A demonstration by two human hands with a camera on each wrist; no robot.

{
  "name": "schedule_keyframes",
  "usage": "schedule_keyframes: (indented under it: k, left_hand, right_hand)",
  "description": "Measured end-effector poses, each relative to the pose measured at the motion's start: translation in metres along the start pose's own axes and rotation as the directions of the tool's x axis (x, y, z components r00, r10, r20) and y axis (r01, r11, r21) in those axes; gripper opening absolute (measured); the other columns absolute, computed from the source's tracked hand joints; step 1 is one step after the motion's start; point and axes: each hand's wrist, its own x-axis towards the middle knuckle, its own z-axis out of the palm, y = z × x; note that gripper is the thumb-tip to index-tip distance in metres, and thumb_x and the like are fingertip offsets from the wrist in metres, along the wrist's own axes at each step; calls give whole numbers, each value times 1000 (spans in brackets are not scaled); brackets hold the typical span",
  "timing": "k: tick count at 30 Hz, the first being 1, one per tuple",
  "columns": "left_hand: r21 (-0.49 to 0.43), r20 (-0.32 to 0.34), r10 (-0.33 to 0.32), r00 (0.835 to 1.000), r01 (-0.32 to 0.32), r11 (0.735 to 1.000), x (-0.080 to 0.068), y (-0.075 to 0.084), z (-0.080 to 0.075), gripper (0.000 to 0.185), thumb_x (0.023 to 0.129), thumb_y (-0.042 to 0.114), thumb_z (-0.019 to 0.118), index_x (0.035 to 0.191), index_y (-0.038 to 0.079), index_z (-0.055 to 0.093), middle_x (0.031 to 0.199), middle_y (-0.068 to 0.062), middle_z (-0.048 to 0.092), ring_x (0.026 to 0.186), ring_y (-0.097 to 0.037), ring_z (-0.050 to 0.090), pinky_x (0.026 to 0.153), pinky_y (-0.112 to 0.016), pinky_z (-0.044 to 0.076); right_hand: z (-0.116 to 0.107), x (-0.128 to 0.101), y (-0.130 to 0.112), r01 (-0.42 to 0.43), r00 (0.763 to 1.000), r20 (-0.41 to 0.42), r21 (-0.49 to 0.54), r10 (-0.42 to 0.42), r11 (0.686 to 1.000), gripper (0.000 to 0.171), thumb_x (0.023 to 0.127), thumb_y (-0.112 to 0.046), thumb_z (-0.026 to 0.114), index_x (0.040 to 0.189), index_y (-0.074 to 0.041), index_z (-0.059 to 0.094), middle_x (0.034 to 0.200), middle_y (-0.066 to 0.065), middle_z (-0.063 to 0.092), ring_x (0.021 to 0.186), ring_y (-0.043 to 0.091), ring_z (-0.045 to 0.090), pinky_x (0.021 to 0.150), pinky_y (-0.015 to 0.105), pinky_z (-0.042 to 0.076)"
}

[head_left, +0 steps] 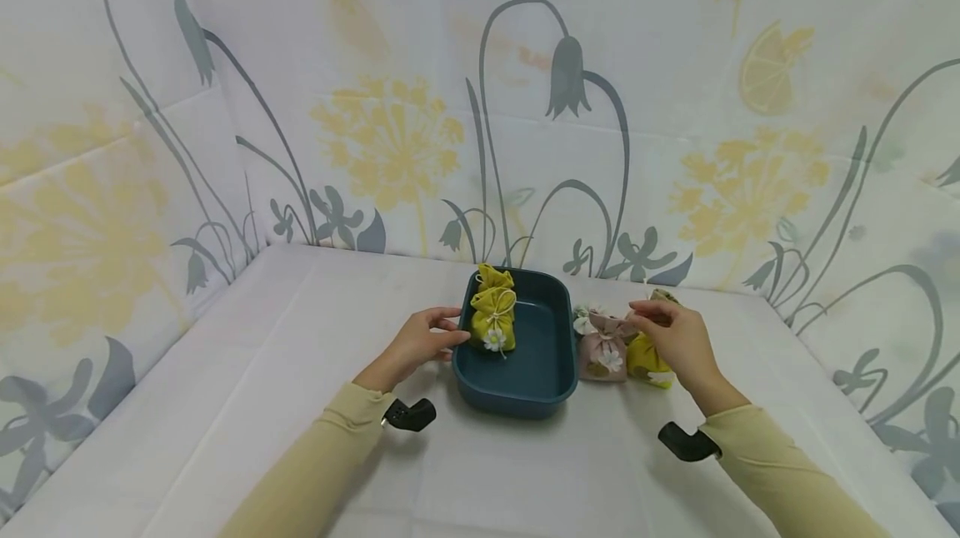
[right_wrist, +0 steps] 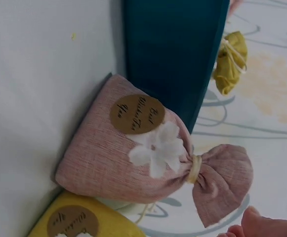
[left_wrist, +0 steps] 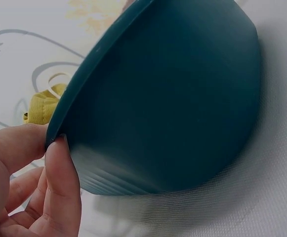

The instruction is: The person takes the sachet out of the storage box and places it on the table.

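I see one teal tray (head_left: 551, 384) holding one yellow sachet (head_left: 493, 319); my left hand (head_left: 420, 342) pinches its rim. Beside it, one pink sachet (head_left: 602, 348) and another yellow one; my right hand (head_left: 675, 336) hovers there, grip unclear. Label unreadable.

A rectangular tub (head_left: 551, 371) sat at the middle of a table (head_left: 247, 405), with a patterned backdrop (head_left: 675, 105) standing behind it and along both sides. Inside the tub, against its left wall, a drawstring sachet (head_left: 493, 320) stood upright. The left hand (head_left: 420, 342) was at the tub's left rim, thumb and a fingertip touching the edge. Just right of the tub, touching its outer wall, lay a second sachet (head_left: 602, 346). A third sachet (head_left: 647, 361) lay right of that one, pressed against it. The right hand (head_left: 675, 334) was over these two, fingers at their tied tops. Another sachet (head_left: 583, 320) sat behind them, mostly hidden.
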Motion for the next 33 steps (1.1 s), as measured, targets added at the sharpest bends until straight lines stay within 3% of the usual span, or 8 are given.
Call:
schedule_keyframes:
  k: [6,17,27,33]
  left_hand:
    - [-2,0,-1,1000,1,1000,0,1,0,54,84,15,71,133,10,51,110,-13,53,73,-19,61,66,-29,55]
    - [-7,3,-6,1000,6,1000,-2,4,1,54,84,14,70,134,8,50,110,-14,53,73,-19,62,66,-29,55]
    - [-5,0,-12,1000,12,1000,-3,3,1,53,84,14,70,133,8,50,109,-13,54,72,-19,61,66,-29,55]
    - [-7,-2,-15,1000,15,1000,-2,4,1,53,85,14,70,133,9,51,108,-13,54,72,-19,61,65,-29,55]
  right_hand:
    - [-6,0,-5,22,1000,-2,12,-22,1000,30,91,-15,62,113,5,63,103,20,63,78,1,54,65,13,47]
    - [0,3,-14,17,1000,24,76,-19,997,33,91,-19,63,115,4,63,104,18,63,81,4,56,68,14,48]
    - [12,9,-24,-5,998,70,107,-2,994,33,91,-20,62,116,2,63,109,18,62,89,19,58,69,21,51]
    - [21,16,-31,-6,997,79,144,-5,990,32,90,-18,63,115,2,64,107,17,63,86,17,58,65,21,50]
